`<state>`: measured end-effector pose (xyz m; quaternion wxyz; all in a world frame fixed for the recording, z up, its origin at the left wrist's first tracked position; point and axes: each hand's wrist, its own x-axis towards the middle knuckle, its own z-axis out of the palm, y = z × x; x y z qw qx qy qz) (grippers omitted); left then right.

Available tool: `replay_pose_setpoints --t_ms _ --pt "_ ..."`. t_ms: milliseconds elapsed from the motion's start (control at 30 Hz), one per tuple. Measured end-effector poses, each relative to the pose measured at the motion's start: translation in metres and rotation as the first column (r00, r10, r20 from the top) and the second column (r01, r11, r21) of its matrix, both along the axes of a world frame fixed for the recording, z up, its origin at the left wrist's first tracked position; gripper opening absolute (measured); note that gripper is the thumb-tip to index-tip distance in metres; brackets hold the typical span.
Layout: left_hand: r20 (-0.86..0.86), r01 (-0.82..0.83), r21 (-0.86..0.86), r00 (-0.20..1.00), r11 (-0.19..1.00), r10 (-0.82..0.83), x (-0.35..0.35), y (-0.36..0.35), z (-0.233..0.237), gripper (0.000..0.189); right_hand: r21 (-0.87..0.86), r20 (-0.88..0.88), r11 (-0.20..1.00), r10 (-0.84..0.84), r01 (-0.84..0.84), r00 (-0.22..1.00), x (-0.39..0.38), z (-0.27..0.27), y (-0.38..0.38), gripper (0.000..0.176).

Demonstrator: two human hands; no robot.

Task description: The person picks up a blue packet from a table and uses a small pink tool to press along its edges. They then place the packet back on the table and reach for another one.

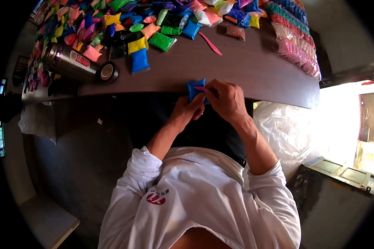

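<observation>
At the table's near edge, my left hand (188, 110) is closed on a small blue packet (192, 88), its thumb pressed on the lower part. My right hand (227, 99) pinches a small pink plastic tool (199, 88), whose tip lies across the front of the packet. Fingers hide most of that tool and the packet's lower right. Farther up the table lies a pink plastic knife (210, 44). Left of my hands, a blue packet (139, 61) and a yellow packet (137, 45) rest on the tabletop.
A pile of coloured packets (151, 30) covers the table's far left and middle. Rows of bagged packets (295, 39) line the right end. A steel flask (72, 62) lies on its side at the left. A clear plastic bag (282, 128) hangs below the right edge.
</observation>
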<state>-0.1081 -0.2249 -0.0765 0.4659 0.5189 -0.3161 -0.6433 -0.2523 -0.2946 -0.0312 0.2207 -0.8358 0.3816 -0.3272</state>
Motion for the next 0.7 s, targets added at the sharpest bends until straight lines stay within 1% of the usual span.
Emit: replay_pose_setpoints --t_ms 67,133,167,200,267,300,367,400,467,500,567,600,633,667,700 --pt "-0.011 0.004 0.018 1.000 1.000 -0.004 0.001 -0.001 0.000 0.041 0.008 -0.022 1.000 -0.019 0.019 1.000 0.003 -0.005 -0.009 0.005" --pt "-0.012 -0.012 -0.066 1.000 0.998 0.012 0.000 -0.001 0.003 0.039 0.000 -0.081 0.985 -0.173 0.174 0.982 0.003 -0.008 -0.017 0.005" --pt "-0.013 -0.012 -0.072 1.000 0.997 0.011 0.001 -0.001 0.005 0.039 0.034 -0.091 0.985 -0.163 0.167 0.982 0.001 -0.006 -0.020 0.008" --pt "0.009 0.013 -0.064 1.000 0.998 -0.013 0.003 -0.001 0.006 0.039 0.026 -0.090 0.986 -0.161 0.164 0.983 0.001 -0.004 -0.023 0.008" --pt "0.028 0.037 -0.041 0.999 0.998 -0.036 0.004 0.001 0.004 0.038 0.191 0.047 0.981 -0.052 0.042 0.998 0.001 -0.005 -0.018 0.015" --pt "-0.001 0.021 -0.023 1.000 1.000 -0.021 0.003 0.000 0.001 0.039 0.195 0.045 0.980 -0.050 0.040 0.998 0.003 -0.004 -0.017 0.015" --pt "-0.030 0.004 -0.003 1.000 1.000 -0.004 0.002 0.000 0.000 0.040 0.420 0.169 0.905 -0.008 -0.064 0.986 0.007 0.002 -0.017 0.016" --pt "-0.037 0.001 -0.002 0.999 1.000 -0.001 0.002 -0.002 0.002 0.039 0.419 0.169 0.905 -0.008 -0.065 0.986 0.008 0.005 -0.019 0.016" --pt "-0.042 -0.002 -0.002 0.999 1.000 0.002 0.004 -0.002 0.003 0.039 0.342 -0.019 0.936 0.090 -0.078 0.996 0.009 0.009 -0.023 0.017" --pt "-0.063 -0.001 0.001 0.998 1.000 0.001 0.006 -0.002 0.001 0.039 0.341 -0.017 0.937 0.088 -0.077 0.996 0.010 0.009 -0.026 0.017" --pt "-0.085 0.003 0.000 0.996 1.000 -0.003 0.008 -0.002 -0.002 0.039 0.345 -0.094 0.936 0.106 -0.068 0.990 0.010 0.007 -0.032 0.018" --pt "-0.119 0.001 -0.025 0.993 1.000 -0.004 0.008 -0.002 -0.003 0.041 0.342 -0.095 0.937 0.107 -0.068 0.990 0.010 0.006 -0.032 0.018" --pt "-0.153 -0.003 -0.048 0.988 0.999 -0.005 0.008 -0.002 -0.005 0.042 0.313 -0.061 0.949 0.066 -0.043 0.996 0.009 0.004 -0.030 0.018" --pt "-0.155 -0.006 -0.049 0.988 0.999 -0.001 0.008 -0.002 -0.008 0.042 0.286 -0.027 0.958 0.027 -0.018 0.999 0.009 0.003 -0.028 0.018" --pt "-0.148 -0.004 -0.062 0.989 0.998 -0.005 0.008 -0.001 -0.011 0.044 0.286 -0.029 0.958 0.030 -0.020 0.999 0.009 0.003 -0.026 0.018"
